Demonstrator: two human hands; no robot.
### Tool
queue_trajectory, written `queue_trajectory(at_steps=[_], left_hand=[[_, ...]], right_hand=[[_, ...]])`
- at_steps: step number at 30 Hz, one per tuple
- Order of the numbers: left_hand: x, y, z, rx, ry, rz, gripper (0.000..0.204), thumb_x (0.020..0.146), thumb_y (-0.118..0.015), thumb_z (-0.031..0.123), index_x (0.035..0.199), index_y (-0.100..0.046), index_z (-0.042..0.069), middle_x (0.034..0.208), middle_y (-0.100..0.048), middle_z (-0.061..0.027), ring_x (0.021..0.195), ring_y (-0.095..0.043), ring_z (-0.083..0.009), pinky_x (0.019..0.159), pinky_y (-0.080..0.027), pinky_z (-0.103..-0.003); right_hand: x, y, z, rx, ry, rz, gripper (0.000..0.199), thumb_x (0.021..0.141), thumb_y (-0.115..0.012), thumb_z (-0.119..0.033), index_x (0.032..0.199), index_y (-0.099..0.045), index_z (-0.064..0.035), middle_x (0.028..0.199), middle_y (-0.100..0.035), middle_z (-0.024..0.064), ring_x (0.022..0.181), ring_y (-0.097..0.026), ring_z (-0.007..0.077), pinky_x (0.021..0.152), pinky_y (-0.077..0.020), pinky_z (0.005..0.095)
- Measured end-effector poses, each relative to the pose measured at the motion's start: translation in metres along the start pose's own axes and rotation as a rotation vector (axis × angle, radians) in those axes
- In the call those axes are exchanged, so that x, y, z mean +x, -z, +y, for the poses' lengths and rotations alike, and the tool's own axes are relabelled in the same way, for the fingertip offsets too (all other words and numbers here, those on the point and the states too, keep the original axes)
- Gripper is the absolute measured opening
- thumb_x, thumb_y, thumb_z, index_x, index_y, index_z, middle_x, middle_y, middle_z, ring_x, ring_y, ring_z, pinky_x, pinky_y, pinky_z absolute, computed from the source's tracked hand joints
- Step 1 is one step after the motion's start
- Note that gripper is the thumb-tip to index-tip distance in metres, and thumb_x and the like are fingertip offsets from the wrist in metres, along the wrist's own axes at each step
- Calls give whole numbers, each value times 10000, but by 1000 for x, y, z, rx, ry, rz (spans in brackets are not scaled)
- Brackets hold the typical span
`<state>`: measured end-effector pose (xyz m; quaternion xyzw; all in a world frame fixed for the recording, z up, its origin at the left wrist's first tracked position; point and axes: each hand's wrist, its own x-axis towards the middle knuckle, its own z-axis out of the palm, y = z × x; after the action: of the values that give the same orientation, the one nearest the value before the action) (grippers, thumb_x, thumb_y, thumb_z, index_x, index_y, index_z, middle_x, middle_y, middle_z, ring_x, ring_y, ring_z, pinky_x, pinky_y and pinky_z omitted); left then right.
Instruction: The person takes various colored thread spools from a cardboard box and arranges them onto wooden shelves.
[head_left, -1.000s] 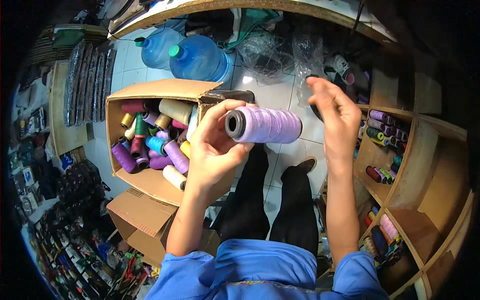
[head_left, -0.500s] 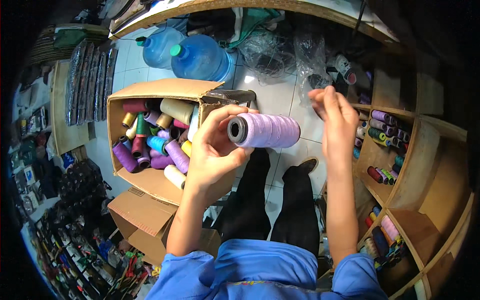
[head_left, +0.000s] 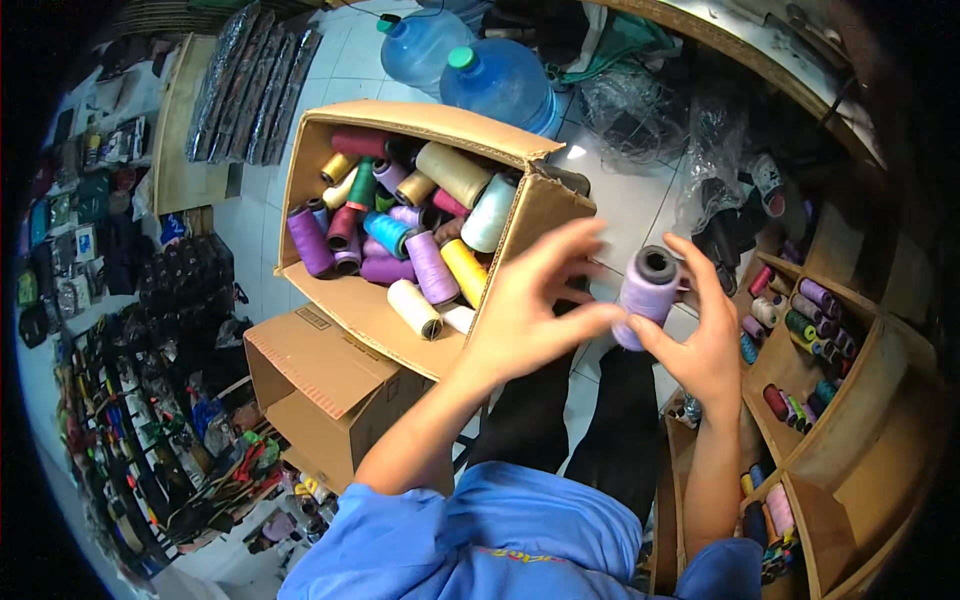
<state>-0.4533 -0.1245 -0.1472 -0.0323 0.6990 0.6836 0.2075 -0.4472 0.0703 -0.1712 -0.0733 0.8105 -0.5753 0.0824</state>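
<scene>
A lilac thread spool (head_left: pixel 645 300) with a black core stands nearly upright in my right hand (head_left: pixel 705 340), the thumb on its near side and the fingers round its right. My left hand (head_left: pixel 545 305) is just left of the spool with fingers spread and a little blurred; its thumb tip reaches the spool's edge, and I cannot tell whether it touches. Left of that hand, an open cardboard box (head_left: pixel 420 118) lies tipped toward me, full of thread spools in purple, cream, blue, green, yellow and dark red. A cream spool (head_left: pixel 412 308) rests at its lower lip.
Wooden compartment shelves (head_left: pixel 850 400) with sorted spools stand on the right. A second cardboard box (head_left: pixel 330 370) sits below the first. Large blue water bottles (head_left: pixel 500 85) and clear plastic bags (head_left: pixel 635 110) are on the tiled floor ahead. Packed goods (head_left: pixel 150 420) line the left.
The lilac spool has passed from my left hand to my right and turned from lying sideways to nearly upright. My left hand has opened. The view has shifted toward the left.
</scene>
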Motion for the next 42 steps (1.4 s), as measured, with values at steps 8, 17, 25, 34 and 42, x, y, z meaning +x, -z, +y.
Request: queue_trajectory(at_steps=[8, 17, 25, 34, 42], left_hand=[[12, 163, -69, 1280, 171, 517, 499, 779, -653, 343, 1100, -555, -27, 1050, -589, -237, 968, -585, -339, 828, -470, -390], [1, 219, -100, 1168, 396, 397, 494, 682, -764, 329, 963, -597, -41, 892, -637, -140, 828, -590, -194, 742, -465, -311], [-41, 25, 63, 1191, -14, 604, 428, 854, -610, 234, 1189, -502, -10, 1164, -546, -169, 1049, -545, -224, 921, -445, -391], [27, -226, -142, 384, -153, -507, 621, 634, -783, 22, 1161, -459, -21, 1098, -588, -179, 979, -613, -257, 831, -488, -325], [60, -280, -204, 207, -180, -668, 716, 665, -749, 2, 1282, -385, -8, 1105, -596, -204, 1047, -593, -299, 879, -476, -338]], right_hand=[[-31, 16, 62, 291, -263, 40, 678, 654, -633, -47, 1289, -396, -58, 1067, -560, 104, 963, -565, 173, 852, -463, 326], [-145, 59, 211, 216, -627, 472, 542, 673, -731, -102, 1133, -456, -24, 1005, -536, 70, 936, -526, 157, 842, -426, 296], [-253, 148, 299, 115, -706, 1373, 538, 734, -727, -83, 1147, -386, -27, 1068, -536, 98, 929, -561, 210, 705, -519, 344], [-263, 211, 400, -117, -867, 1717, 652, 647, -784, -126, 1177, -451, 58, 1143, -558, 198, 940, -597, 316, 766, -509, 434], [-290, 301, 475, 59, -688, 1935, 742, 640, -737, 51, 1291, -401, -68, 1151, -515, 111, 773, -577, 265, 538, -529, 284]])
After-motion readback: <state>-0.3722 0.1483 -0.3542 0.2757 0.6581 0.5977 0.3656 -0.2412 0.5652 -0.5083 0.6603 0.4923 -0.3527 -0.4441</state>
